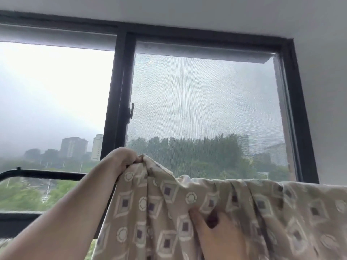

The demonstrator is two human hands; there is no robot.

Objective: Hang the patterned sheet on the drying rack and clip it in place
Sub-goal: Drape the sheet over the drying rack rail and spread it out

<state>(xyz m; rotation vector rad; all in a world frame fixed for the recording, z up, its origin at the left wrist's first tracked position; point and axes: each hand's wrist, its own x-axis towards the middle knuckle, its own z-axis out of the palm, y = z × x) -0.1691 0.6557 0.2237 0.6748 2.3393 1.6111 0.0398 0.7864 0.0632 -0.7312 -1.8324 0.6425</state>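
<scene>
The hanging step is going on. The patterned sheet (234,207) lies over the top bar on the right. The left hand (125,159) holds a bunched edge up above the drying rack (43,174), and its grip pinches the cloth tight. The right hand (217,233) is low on the cloth and blurry, so its grip cannot be told. Next, the raised part likely needs pulling left along the bare bar. No clips show. The cloth hides the rest of the rack.
</scene>
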